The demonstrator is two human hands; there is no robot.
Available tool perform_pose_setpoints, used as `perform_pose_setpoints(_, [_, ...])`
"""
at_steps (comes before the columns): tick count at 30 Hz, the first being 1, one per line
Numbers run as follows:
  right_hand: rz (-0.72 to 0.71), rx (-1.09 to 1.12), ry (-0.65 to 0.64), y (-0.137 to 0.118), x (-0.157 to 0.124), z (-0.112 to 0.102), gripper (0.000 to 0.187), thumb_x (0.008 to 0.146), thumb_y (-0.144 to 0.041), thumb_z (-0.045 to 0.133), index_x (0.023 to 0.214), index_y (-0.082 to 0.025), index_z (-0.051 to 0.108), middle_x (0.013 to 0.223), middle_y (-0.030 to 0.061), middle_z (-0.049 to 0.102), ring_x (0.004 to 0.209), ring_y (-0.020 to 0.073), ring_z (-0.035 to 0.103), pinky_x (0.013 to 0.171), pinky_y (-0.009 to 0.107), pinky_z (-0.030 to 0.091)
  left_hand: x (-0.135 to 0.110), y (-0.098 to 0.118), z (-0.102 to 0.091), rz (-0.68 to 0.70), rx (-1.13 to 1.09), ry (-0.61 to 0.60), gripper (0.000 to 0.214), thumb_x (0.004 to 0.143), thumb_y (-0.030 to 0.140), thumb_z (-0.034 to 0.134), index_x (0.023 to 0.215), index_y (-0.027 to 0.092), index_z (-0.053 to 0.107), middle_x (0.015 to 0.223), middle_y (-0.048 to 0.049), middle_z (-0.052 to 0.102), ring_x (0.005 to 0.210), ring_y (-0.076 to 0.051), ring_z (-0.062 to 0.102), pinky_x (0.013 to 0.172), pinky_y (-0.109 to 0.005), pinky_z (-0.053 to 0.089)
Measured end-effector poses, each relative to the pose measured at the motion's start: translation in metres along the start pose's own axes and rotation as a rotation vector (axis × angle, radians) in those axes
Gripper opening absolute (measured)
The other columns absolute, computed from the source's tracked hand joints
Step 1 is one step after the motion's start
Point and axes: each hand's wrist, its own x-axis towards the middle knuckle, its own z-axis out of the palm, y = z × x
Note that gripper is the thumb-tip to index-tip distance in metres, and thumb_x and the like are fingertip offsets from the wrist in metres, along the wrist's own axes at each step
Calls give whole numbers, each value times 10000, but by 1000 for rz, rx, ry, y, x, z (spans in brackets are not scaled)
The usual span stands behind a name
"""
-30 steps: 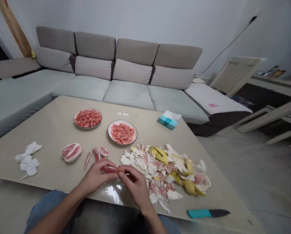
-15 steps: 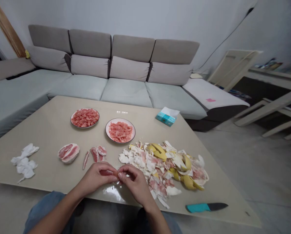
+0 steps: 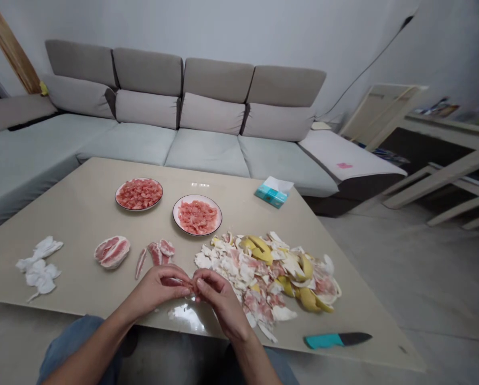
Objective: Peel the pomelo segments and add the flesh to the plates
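over the pale table (image 3: 79, 214), both hands (image 3: 158, 284) meet, pinching a pinkish piece of fruit (image 3: 192, 290).

No text readable. Blue tissue box (image 3: 270, 197), far right on table (image 3: 83, 214): faint marks on side (too small, blurred to tell if print). Pink patch (image 3: 344, 165) on sofa armrest (image 3: 355, 152): nothing legible.

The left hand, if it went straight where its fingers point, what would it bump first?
Probably the right hand, which sits just ahead of the left hand, though depth is unclear.
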Motion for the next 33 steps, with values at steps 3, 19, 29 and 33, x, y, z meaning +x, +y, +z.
perform_pose_setpoints(3, [-13, 86, 81, -1, 2, -4, 272, 748, -418, 756, 803, -165, 674, 699, -10, 558, 611, 83, 485, 560, 174, 426, 0, 3, 1, -53, -42, 8, 211, 669, 310, 785, 818, 161, 767, 870, -82, 738, 830, -212, 673, 787, -290, 514])
perform_pose_setpoints(19, [-45, -57, 208, -5, -2, -1, 316, 711, -426, 777, 874, -170, 687, 721, 3, 645, 591, 107, 570, 569, 225, 478, 9, -20, 11, -195, -955, 212, 505, 756, 104, 729, 1212, 224, 549, 1289, -79, 594, 1072, -195, 656, 829, -190, 557])
perform_pose_setpoints(29, [-185, -296, 256, -7, -3, 1, 226, 769, -403, 719, 836, -187, 705, 758, 14, 650, 601, 121, 548, 595, 245, 466, 2, -12, 21, -142, -1045, 63, 488, 862, 261, 638, 1306, 361, 463, 1317, -63, 548, 911, -140, 657, 741, -260, 517])
perform_pose_setpoints(33, [-170, -273, 251, -8, -3, 1, 246, 753, -427, 725, 821, -191, 710, 744, 6, 637, 579, 116, 524, 562, 239, 461, 3, -12, 19, -140, -925, 59, 440, 822, 316, 679, 1243, 276, 557, 1319, -94, 541, 854, -153, 664, 737, -277, 521])
